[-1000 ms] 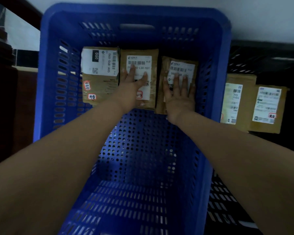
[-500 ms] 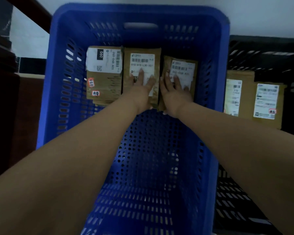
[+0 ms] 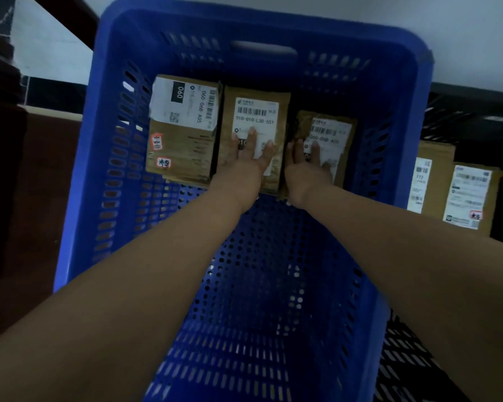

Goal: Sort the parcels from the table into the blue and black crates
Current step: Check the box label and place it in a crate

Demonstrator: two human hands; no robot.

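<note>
Inside the blue crate (image 3: 111, 158), the left hand (image 3: 246, 166) and right hand (image 3: 308, 172) press flat, open-fingered, on two labelled parcels; the tilted right parcel (image 3: 331, 132) could slide askew once released.

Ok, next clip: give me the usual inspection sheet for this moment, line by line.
Surface: table not in view; perforated floor of the blue crate shows.
Job's things: three brown parcels in a row at the blue crate's far end: left parcel, middle parcel, right parcel. Two more parcels in the black crate.
Clutter: nothing seen.
Grippers: left hand lies flat on the middle parcel, right hand flat on the right parcel, fingers straight.
Cables: nothing seen.
Surroundings: pale wall behind; dim lighting.
</note>
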